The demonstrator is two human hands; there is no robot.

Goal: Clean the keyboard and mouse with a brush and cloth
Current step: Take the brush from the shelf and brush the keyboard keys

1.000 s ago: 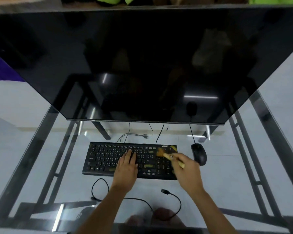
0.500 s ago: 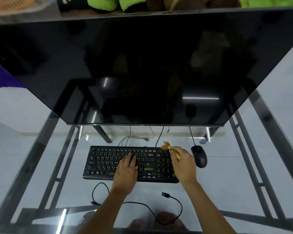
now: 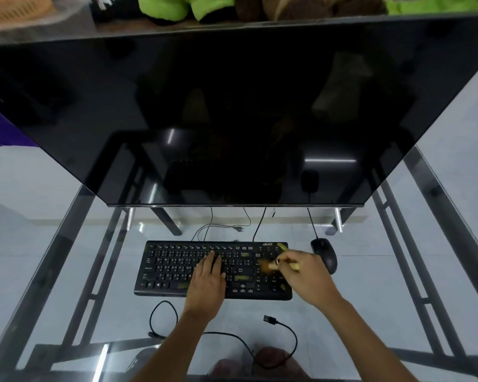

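A black keyboard (image 3: 174,267) lies on the glass desk below the monitor, with yellowish smudges on several keys. My left hand (image 3: 206,282) rests flat on the middle keys, fingers spread. My right hand (image 3: 305,274) grips a small wooden-handled brush (image 3: 273,264); its blurred bristles touch the keys at the keyboard's right end. A black wired mouse (image 3: 326,256) sits just right of the keyboard, behind my right hand. No cloth is in view.
A large dark monitor (image 3: 232,119) overhangs the back of the glass desk (image 3: 66,271). A loose black USB cable (image 3: 282,326) curls on the glass in front of the keyboard. Thin cables (image 3: 218,224) run behind the keyboard. Green plush items (image 3: 177,8) sit beyond the monitor.
My right hand swept the brush from the keyboard's top right corner down and left onto the right-side keys. The left hand stays on the keys.
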